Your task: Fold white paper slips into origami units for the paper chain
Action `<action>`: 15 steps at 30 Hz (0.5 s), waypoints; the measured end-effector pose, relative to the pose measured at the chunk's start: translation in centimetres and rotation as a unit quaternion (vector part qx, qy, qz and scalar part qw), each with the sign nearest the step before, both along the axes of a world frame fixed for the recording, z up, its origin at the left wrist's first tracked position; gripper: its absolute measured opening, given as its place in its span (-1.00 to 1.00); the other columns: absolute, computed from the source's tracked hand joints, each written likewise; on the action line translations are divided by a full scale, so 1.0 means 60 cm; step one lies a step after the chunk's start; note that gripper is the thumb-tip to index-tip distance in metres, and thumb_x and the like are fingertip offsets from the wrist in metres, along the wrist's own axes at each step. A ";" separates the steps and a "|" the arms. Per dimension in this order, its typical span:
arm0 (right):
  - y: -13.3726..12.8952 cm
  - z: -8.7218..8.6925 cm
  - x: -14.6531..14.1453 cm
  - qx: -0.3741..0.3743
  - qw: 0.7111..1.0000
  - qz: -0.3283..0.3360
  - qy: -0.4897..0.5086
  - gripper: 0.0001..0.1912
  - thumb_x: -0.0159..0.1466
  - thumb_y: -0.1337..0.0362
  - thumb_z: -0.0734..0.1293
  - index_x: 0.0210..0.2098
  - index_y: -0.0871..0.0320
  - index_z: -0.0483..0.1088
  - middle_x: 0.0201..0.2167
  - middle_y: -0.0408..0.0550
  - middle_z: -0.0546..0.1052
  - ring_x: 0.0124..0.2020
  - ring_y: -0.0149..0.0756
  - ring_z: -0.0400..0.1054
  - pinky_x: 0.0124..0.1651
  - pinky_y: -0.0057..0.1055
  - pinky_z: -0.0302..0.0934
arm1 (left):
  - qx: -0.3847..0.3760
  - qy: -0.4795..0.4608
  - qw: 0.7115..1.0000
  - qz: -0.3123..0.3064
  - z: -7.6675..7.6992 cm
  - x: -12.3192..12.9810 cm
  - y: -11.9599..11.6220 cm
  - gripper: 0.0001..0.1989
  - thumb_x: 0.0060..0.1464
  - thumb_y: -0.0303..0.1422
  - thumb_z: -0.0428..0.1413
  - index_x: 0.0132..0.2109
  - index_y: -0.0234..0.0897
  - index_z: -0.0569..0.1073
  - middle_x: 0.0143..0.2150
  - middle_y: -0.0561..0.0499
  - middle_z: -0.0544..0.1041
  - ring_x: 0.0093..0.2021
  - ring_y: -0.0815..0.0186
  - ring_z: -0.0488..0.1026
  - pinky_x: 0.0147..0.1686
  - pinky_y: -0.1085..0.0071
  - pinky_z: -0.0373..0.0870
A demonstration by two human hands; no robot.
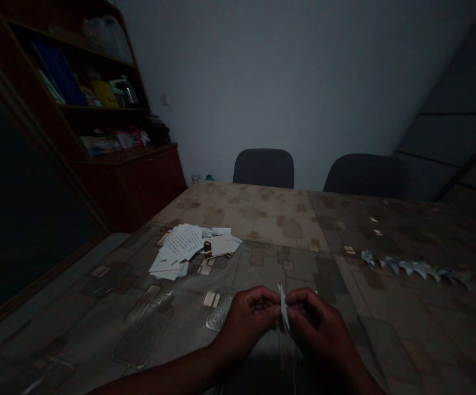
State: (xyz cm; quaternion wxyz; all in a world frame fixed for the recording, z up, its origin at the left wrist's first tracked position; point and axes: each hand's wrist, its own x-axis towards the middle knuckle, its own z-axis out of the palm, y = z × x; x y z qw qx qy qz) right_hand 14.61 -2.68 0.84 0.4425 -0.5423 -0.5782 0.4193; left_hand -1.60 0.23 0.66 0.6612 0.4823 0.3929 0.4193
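Note:
A small folded piece of white paper (283, 308) stands on edge between my two hands, near the front of the table. My left hand (251, 315) pinches it from the left with thumb and forefinger. From the other side, my right hand (320, 321) grips it with thumb and fingertips. To the left lies a loose pile of paper sheets (182, 244), some with printed text. A row of small folded paper pieces (414, 267) stretches across the right side of the table. The dim light hides the finer folds.
A patterned cloth covers the table (262, 214). Two dark chairs (263, 167) stand behind its far edge, against a pale wall. At the left is a wooden cabinet (139, 175) with loaded shelves. A glass (196, 179) sits near the far left corner.

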 end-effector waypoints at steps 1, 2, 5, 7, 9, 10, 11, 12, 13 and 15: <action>0.001 0.000 0.001 0.000 1.000 0.002 0.000 -0.80 0.19 0.13 0.30 -0.31 0.15 0.39 -0.47 -0.06 0.52 -0.44 -0.25 0.41 -0.40 -0.40 0.26 | -0.004 -0.005 1.000 -0.003 0.001 0.000 -0.001 -0.86 -0.11 -0.39 0.26 -0.38 -0.40 0.52 -0.51 0.02 0.50 -0.47 0.37 0.41 -0.42 0.49 0.31; 0.002 0.000 0.002 0.005 1.000 0.001 -0.004 -0.80 0.20 0.14 0.30 -0.31 0.15 0.39 -0.46 -0.06 0.51 -0.44 -0.26 0.41 -0.40 -0.40 0.26 | -0.005 -0.009 1.000 -0.004 0.002 0.000 -0.002 -0.85 -0.11 -0.38 0.26 -0.37 -0.39 0.52 -0.51 0.02 0.50 -0.47 0.37 0.41 -0.42 0.49 0.31; 0.005 0.003 0.005 0.053 0.998 -0.001 -0.046 -0.87 0.17 0.20 0.32 -0.38 0.14 0.40 -0.46 -0.10 0.47 -0.43 -0.29 0.37 -0.37 -0.41 0.24 | 0.004 -0.004 1.000 0.002 0.003 -0.001 -0.005 -0.85 -0.12 -0.37 0.28 -0.38 -0.38 0.52 -0.51 0.04 0.49 -0.48 0.39 0.39 -0.43 0.50 0.29; 0.004 0.007 0.003 0.072 0.995 -0.005 -0.072 -0.89 0.15 0.23 0.32 -0.40 0.14 0.42 -0.49 -0.13 0.45 -0.45 -0.31 0.35 -0.38 -0.43 0.22 | 0.016 0.008 1.000 0.012 0.003 -0.001 -0.007 -0.84 -0.12 -0.37 0.29 -0.38 -0.38 0.52 -0.51 0.05 0.48 -0.47 0.40 0.38 -0.42 0.51 0.28; 0.000 0.009 0.000 0.061 0.996 -0.024 -0.067 -0.87 0.16 0.22 0.30 -0.38 0.14 0.43 -0.53 -0.15 0.43 -0.49 -0.33 0.32 -0.44 -0.45 0.19 | 0.025 0.017 0.999 0.021 0.002 -0.001 -0.008 -0.84 -0.11 -0.37 0.29 -0.36 -0.37 0.52 -0.48 0.05 0.49 -0.45 0.39 0.38 -0.39 0.50 0.29; -0.002 0.011 -0.002 0.052 0.996 -0.027 -0.061 -0.85 0.17 0.21 0.29 -0.36 0.14 0.44 -0.54 -0.15 0.44 -0.50 -0.33 0.32 -0.46 -0.46 0.18 | 0.028 0.023 0.999 0.025 0.001 -0.001 -0.008 -0.85 -0.10 -0.38 0.28 -0.36 -0.37 0.52 -0.47 0.04 0.49 -0.43 0.39 0.39 -0.37 0.49 0.30; -0.004 0.012 -0.004 0.044 0.997 -0.025 -0.055 -0.83 0.18 0.20 0.28 -0.34 0.15 0.44 -0.54 -0.15 0.45 -0.50 -0.33 0.33 -0.46 -0.46 0.18 | 0.032 0.029 0.999 0.028 0.001 -0.001 -0.008 -0.86 -0.10 -0.39 0.28 -0.35 -0.37 0.52 -0.46 0.04 0.49 -0.42 0.38 0.39 -0.37 0.49 0.30; -0.006 0.013 -0.004 0.038 0.998 -0.016 -0.051 -0.82 0.18 0.19 0.27 -0.33 0.15 0.44 -0.53 -0.13 0.46 -0.49 -0.32 0.34 -0.45 -0.46 0.18 | 0.035 0.036 0.998 0.031 0.000 -0.002 -0.007 -0.86 -0.09 -0.39 0.27 -0.35 -0.37 0.52 -0.46 0.04 0.49 -0.42 0.37 0.39 -0.37 0.48 0.29; -0.008 0.013 -0.005 0.033 0.998 -0.006 -0.048 -0.81 0.19 0.18 0.27 -0.31 0.15 0.45 -0.51 -0.11 0.48 -0.48 -0.31 0.36 -0.45 -0.45 0.19 | 0.039 0.043 0.998 0.035 -0.001 -0.002 -0.007 -0.87 -0.09 -0.40 0.27 -0.36 -0.37 0.52 -0.46 0.04 0.48 -0.42 0.37 0.38 -0.38 0.48 0.29; -0.010 0.014 -0.004 0.021 0.999 0.010 -0.036 -0.78 0.21 0.16 0.27 -0.29 0.15 0.45 -0.50 -0.10 0.50 -0.47 -0.30 0.38 -0.45 -0.45 0.19 | 0.046 0.052 0.997 0.038 -0.001 -0.002 -0.006 -0.89 -0.09 -0.41 0.25 -0.36 -0.36 0.53 -0.47 0.03 0.48 -0.43 0.37 0.38 -0.38 0.48 0.28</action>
